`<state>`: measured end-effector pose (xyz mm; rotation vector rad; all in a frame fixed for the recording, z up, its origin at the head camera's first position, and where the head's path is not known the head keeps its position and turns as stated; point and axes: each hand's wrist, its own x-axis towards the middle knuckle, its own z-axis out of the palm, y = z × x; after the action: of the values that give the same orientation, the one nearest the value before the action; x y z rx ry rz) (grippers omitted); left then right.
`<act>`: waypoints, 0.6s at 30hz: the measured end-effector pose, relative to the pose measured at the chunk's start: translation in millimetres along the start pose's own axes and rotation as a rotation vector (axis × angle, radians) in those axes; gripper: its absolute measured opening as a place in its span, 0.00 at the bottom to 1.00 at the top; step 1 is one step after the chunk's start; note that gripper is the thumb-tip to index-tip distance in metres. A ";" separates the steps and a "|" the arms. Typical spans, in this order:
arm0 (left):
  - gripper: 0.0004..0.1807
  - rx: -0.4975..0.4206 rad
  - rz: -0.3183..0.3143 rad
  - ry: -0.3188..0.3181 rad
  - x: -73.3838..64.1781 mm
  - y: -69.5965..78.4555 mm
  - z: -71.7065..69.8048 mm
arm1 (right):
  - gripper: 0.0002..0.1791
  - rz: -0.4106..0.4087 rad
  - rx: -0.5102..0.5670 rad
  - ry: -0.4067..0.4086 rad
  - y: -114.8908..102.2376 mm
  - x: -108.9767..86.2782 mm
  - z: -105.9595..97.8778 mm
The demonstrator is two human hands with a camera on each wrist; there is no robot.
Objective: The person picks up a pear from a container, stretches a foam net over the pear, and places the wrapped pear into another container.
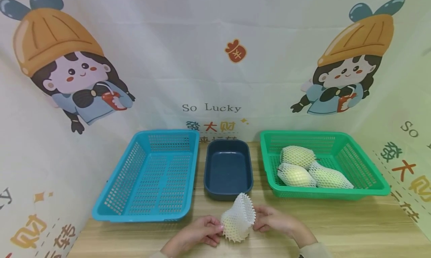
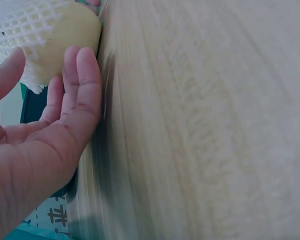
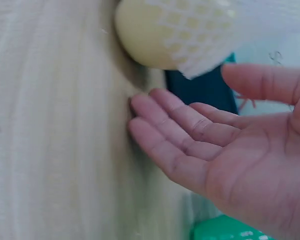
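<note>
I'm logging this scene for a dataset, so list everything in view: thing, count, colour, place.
wrapped fruit in hand: 1, pale yellow in white foam net, near table edge, between both hands
netted fruits: 3, pale yellow-green in white nets, inside green basket
green basket: 1, green, table right
blue basket: 1, light blue, table left
tray: 1, dark blue, between the baskets
table: 1, light wood
backdrop: 1, white, cartoon prints, behind
left hand: touches the fruit
right hand: open beside the net
</note>
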<state>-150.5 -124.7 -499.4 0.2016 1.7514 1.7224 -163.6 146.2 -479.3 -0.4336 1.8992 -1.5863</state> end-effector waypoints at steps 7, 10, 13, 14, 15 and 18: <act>0.15 0.026 -0.028 -0.006 2.8 2.4 -1.1 | 0.14 0.046 0.110 -0.035 10.6 6.0 3.8; 0.14 0.017 -0.021 -0.028 3.2 3.2 -1.1 | 0.10 0.051 0.142 -0.028 11.8 4.9 4.1; 0.11 -0.011 -0.016 -0.049 3.0 3.0 -1.5 | 0.07 0.063 0.152 -0.006 10.4 4.5 5.3; 0.10 -0.019 -0.015 -0.052 2.8 2.8 -1.8 | 0.07 0.067 0.151 0.001 9.5 4.7 5.9; 0.08 -0.024 -0.014 -0.055 2.9 2.2 -2.1 | 0.08 0.072 0.148 0.009 8.6 4.9 6.5; 0.07 -0.029 -0.015 -0.049 3.3 -0.4 -2.2 | 0.08 0.093 0.141 0.040 7.1 5.4 7.7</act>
<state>-154.1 -124.8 -501.2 0.2154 1.6871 1.7166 -161.7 138.7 -488.2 -0.2511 1.7951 -1.6652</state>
